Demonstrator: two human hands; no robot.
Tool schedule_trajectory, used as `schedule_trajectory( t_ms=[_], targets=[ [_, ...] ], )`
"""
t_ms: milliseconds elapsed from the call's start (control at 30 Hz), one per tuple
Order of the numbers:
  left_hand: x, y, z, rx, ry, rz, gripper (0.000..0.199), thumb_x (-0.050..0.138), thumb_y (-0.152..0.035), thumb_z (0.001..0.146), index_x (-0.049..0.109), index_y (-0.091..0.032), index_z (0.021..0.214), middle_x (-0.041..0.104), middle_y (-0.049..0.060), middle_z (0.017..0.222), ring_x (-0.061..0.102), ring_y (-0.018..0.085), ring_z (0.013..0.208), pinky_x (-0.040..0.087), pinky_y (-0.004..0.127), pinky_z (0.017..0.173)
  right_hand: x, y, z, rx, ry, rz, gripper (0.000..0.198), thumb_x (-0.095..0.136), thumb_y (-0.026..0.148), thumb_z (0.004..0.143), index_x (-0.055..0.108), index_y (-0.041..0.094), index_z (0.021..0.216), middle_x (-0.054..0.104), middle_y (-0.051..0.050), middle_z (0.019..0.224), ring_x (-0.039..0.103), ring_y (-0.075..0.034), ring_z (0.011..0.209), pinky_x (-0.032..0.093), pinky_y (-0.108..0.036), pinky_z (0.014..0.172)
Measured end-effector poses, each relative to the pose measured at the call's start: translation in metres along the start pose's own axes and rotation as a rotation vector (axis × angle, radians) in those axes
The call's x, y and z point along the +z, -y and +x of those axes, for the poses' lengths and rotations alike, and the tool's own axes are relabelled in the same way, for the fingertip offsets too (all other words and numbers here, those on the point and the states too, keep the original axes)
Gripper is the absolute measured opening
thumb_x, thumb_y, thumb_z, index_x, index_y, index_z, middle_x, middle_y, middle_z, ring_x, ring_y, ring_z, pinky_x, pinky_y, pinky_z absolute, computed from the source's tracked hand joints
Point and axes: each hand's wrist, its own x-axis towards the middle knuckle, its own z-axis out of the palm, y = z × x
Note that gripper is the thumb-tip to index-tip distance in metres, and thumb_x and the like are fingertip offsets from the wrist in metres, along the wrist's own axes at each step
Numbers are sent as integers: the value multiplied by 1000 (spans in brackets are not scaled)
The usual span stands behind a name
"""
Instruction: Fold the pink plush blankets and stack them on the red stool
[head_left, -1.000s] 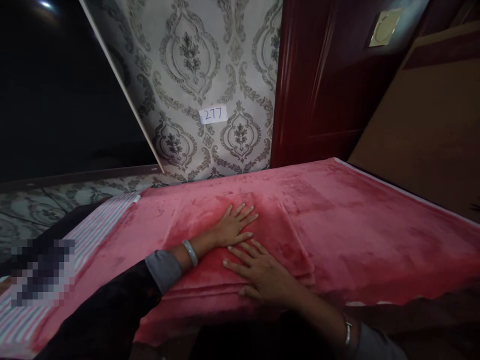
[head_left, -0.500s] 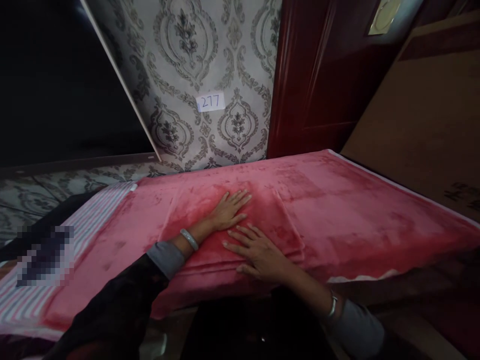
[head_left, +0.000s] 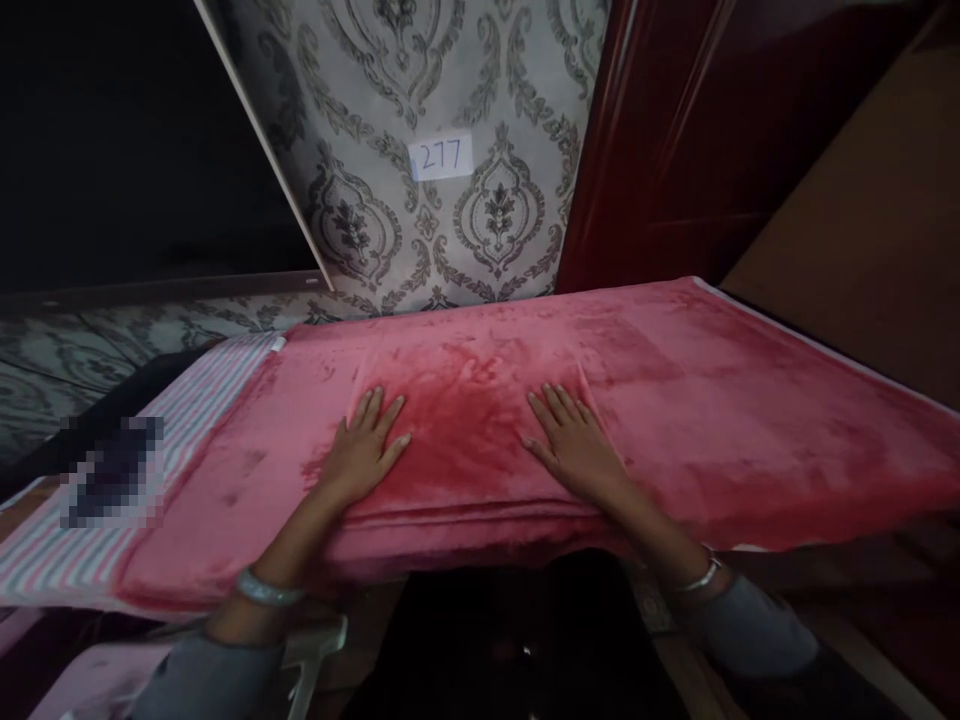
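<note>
A folded red plush cloth (head_left: 465, 430) lies in the middle of a larger pink plush blanket (head_left: 720, 400). My left hand (head_left: 361, 450) rests flat on the left side of the folded cloth, its fingers spread and pointing away from me. On the opposite side, my right hand (head_left: 577, 440) lies flat near the right edge, fingers also apart. Neither hand grips anything. Several stacked layers show along the cloth's near edge.
A striped cloth (head_left: 187, 400) lies under the blanket's left end, with a blurred dark patch on it. A large dark screen (head_left: 150, 150) stands at the back left. Behind are a patterned wall with a paper label (head_left: 441, 157) and a dark red door (head_left: 675, 150). A brown cardboard panel (head_left: 870, 230) borders the right.
My hands have moved apart from the middle of the folded cloth, the left one to its left side and the right one to its right side. The view has shifted slightly.
</note>
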Motion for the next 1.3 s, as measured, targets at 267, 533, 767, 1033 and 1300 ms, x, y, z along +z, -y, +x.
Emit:
schedule_trajectory(
  t_ms=[267, 533, 767, 1033, 1300],
  targets=[
    [15, 8, 0, 27, -31, -85, 64, 34, -56, 101, 27, -28, 158, 12, 12, 168, 14, 30, 155, 38, 55, 113, 4, -13, -12, 18, 44, 28, 66, 31, 57, 102, 34, 22, 157, 27, -10, 164, 23, -29, 151, 26, -53, 119],
    [10, 6, -1, 14, -55, -79, 60, 36, -51, 101, 34, -26, 156, 20, 14, 166, 20, 32, 153, 37, 61, 112, 11, -40, -54, 71, 16, 71, 62, 33, 49, 103, 31, 20, 158, 29, -15, 162, 26, -29, 150, 35, -56, 114],
    [-22, -36, -17, 57, -247, -49, 55, 36, -43, 101, 44, -20, 151, 37, 15, 160, 30, 33, 149, 20, 65, 119, -24, -19, -54, 81, -116, 66, 56, 32, 43, 104, 38, 23, 155, 39, -13, 158, 25, -32, 150, 30, -61, 114],
    [18, -113, -56, 305, -168, -73, 64, 52, -47, 96, 40, -21, 153, 31, 16, 162, 26, 34, 151, 18, 63, 121, -19, 51, -42, -158, 45, 63, 63, 50, 49, 99, 35, 28, 157, 26, -7, 164, 20, -34, 151, 23, -59, 117],
    [34, -101, -77, 301, -265, -100, 57, 49, -36, 98, 39, -23, 153, 35, 12, 161, 27, 28, 151, 19, 55, 123, -13, 37, -65, -162, -47, 99, 62, 53, 48, 99, 38, 27, 155, 32, -6, 162, 23, -30, 150, 23, -53, 119]
  ],
)
